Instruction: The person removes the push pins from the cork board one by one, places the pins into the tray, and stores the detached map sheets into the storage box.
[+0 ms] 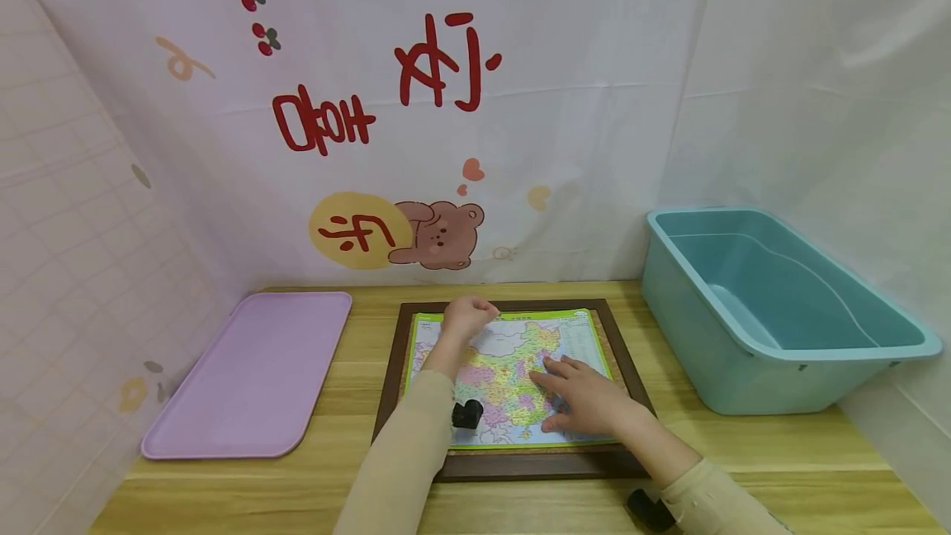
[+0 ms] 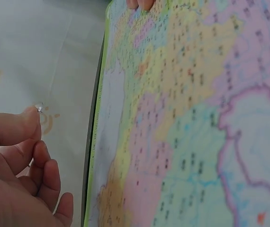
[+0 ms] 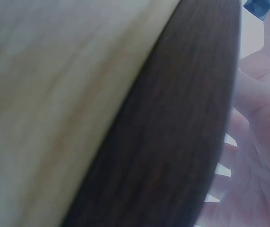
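A map of China (image 1: pixel 494 345) with a green border lies on a cork board (image 1: pixel 611 345) in a dark brown wooden frame (image 1: pixel 535 466). My left hand (image 1: pixel 466 317) is over the map's top edge, left of its middle. In the left wrist view its thumb and forefinger pinch a small clear, shiny thumbtack (image 2: pixel 40 108). My right hand (image 1: pixel 587 395) rests spread on the map's right half, fingers apart. The right wrist view shows that hand (image 3: pixel 267 127) beyond the dark frame edge (image 3: pixel 163 118).
On the left of the wooden table (image 1: pixel 357 403) lies a purple tray (image 1: pixel 253 374). A deep teal tub (image 1: pixel 750 370) stands at the right. Behind everything hangs a white printed cloth (image 1: pixel 579 155) with a bear and red characters.
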A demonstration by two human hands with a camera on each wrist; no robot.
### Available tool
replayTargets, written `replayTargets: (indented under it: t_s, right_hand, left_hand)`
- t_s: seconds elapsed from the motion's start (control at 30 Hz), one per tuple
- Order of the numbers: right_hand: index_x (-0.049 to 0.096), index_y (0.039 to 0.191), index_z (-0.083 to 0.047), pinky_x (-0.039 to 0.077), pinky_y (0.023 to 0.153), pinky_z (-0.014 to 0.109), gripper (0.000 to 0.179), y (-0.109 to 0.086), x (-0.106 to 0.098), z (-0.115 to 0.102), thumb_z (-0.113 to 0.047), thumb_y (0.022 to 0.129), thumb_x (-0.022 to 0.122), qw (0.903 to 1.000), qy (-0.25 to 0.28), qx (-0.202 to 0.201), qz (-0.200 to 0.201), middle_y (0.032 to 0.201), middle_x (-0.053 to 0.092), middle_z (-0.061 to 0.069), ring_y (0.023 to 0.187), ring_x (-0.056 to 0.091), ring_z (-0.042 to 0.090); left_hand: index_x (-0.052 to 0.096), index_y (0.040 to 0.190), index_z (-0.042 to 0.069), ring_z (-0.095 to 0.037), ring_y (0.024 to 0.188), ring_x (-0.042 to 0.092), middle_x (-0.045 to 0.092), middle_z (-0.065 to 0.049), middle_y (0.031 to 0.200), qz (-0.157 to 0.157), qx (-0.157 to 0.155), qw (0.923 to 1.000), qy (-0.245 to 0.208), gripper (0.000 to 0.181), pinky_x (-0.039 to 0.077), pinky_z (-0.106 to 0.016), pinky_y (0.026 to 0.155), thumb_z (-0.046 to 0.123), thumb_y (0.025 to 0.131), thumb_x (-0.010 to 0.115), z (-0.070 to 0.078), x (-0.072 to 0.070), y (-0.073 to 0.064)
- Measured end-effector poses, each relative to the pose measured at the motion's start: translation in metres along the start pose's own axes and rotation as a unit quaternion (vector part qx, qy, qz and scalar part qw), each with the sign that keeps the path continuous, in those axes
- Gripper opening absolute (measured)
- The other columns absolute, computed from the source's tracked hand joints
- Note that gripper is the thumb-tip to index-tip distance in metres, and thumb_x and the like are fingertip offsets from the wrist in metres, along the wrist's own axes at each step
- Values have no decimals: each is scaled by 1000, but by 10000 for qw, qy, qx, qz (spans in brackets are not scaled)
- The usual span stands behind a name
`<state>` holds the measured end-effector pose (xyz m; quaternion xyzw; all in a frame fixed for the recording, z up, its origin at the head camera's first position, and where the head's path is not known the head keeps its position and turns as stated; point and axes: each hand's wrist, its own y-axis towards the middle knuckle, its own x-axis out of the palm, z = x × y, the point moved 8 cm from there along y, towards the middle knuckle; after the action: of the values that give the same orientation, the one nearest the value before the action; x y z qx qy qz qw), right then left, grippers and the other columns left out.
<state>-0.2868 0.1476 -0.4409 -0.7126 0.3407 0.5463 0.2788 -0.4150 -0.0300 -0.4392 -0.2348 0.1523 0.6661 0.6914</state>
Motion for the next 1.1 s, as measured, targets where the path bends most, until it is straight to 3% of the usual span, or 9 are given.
replayTargets:
  t_s: [0.6, 0.83, 0.93, 1.1]
  right_hand:
    - [50, 145, -5, 36, 103, 63, 79, 4, -3, 8, -50, 83, 72, 9999, 43, -135, -13, 149, 39, 27, 131, 38, 55]
    - [50, 145, -4, 35, 103, 64, 80, 4, -2, 7, -50, 83, 72, 9998, 41, -189, 3, 149, 39, 27, 131, 38, 56]
    - [50, 145, -4, 35, 104, 64, 79, 4, -2, 7, -49, 83, 72, 9998, 33, -179, 7, 150, 39, 27, 131, 37, 56]
    - [50, 144, -4, 36, 103, 64, 79, 4, -1, 7, -49, 84, 72, 9998, 8, -178, 28, 150, 39, 27, 131, 38, 56]
  left_hand:
    - [74, 94, 9, -25, 95, 61, 69, -5, 99, 437, 245, 9987, 109, 15, 49, -43, 87, 23, 94, 70, 11, -25, -12]
    - [75, 93, 8, -24, 91, 61, 69, -4, 95, 472, 397, 9980, 144, 16, 49, -43, 83, 23, 94, 69, 18, -36, -18]
    - [75, 95, 7, -26, 91, 61, 69, -5, 95, 504, 469, 9975, 124, 16, 48, -47, 88, 22, 94, 69, 19, -43, -20]
    - [76, 96, 7, -25, 92, 62, 70, -4, 95, 693, 649, 9949, 349, 16, 36, -56, 102, 22, 94, 70, 18, -54, -21]
